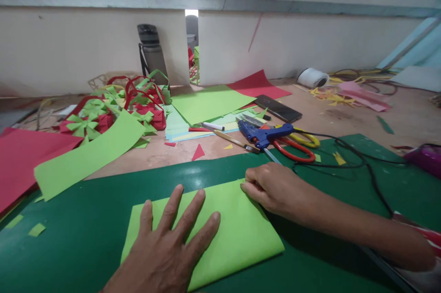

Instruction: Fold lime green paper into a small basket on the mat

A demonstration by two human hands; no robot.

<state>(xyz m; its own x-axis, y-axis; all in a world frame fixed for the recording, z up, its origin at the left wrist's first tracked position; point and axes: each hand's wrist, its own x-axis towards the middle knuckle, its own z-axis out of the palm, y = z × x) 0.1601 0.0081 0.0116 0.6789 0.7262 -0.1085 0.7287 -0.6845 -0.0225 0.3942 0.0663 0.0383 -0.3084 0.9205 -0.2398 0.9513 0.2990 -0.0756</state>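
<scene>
Plainly, the folded light-green sheet [237, 233] lies on the green mat [86, 219], the centre of this clock. The left hand [168, 242] spreads flat over its nine o'clock side, fingers apart. The right hand [272, 189] curls at its one o'clock corner; I cannot tell whether it pinches the paper or only presses. Room for moving stretches toward nine o'clock, with small green scraps [37, 229] on the mat. At one o'clock, the blue glue gun [263, 136] and red-handled scissors [296, 151] crowd near the right hand. The left hand hides the sheet's seven o'clock corner. Toward eleven, piled paper pieces [99, 118] cover the bottle's [155, 56] base. Between two and three, a purple object [425, 162], cut off, is unclear.
</scene>
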